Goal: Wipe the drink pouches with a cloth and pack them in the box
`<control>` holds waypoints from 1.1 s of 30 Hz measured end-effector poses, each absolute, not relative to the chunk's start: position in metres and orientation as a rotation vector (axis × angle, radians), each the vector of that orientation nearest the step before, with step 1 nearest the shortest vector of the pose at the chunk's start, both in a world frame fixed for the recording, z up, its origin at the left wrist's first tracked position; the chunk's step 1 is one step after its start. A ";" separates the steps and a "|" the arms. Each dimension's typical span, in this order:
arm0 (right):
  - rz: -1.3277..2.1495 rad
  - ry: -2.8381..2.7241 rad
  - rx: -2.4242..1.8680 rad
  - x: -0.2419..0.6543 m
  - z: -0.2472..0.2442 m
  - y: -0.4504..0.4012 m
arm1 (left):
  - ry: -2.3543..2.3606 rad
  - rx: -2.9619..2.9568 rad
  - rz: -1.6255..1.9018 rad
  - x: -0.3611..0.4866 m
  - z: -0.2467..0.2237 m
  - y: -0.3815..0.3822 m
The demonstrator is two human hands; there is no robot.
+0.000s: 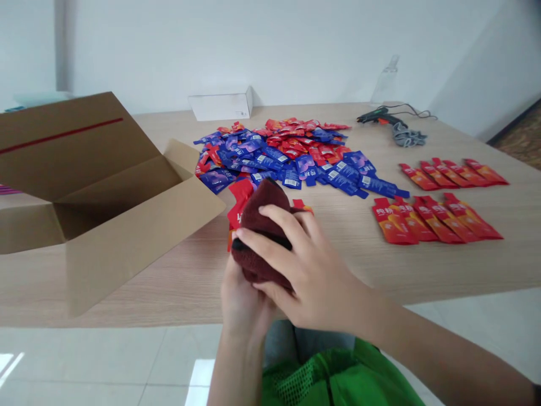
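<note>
Both my hands are closed round a folded maroon cloth (265, 211) with a dark edge, held above the table's near side. My left hand (245, 299) supports it from below, its fingers mostly hidden behind the cloth. From the right, my right hand (308, 265) lies over it with bent fingers pressed on the fabric. Just behind the cloth, partly covered by it, are red pouches (240, 197) on the table.
An open cardboard box (139, 225) stands at left. Mixed blue and red pouches (270, 152) are heaped in the middle. Two rows of red pouches (431, 220) lie at right. Behind are a glue gun (378, 115), grey cloth (408, 135), clear bottle (385, 82) and white box (220, 106).
</note>
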State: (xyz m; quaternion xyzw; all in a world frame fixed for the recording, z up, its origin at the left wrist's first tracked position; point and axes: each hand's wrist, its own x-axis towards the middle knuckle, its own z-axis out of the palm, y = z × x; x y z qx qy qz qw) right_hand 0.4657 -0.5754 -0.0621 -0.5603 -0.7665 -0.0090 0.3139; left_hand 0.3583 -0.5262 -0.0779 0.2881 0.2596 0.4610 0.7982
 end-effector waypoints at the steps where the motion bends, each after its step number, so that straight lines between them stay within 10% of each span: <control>1: 0.017 -2.052 -1.460 0.465 -0.070 -0.582 | 0.568 0.619 0.999 0.356 -0.076 -0.523; 33: -0.030 -1.627 -1.370 0.515 -0.051 -0.590 | 0.677 0.622 0.943 0.361 -0.105 -0.516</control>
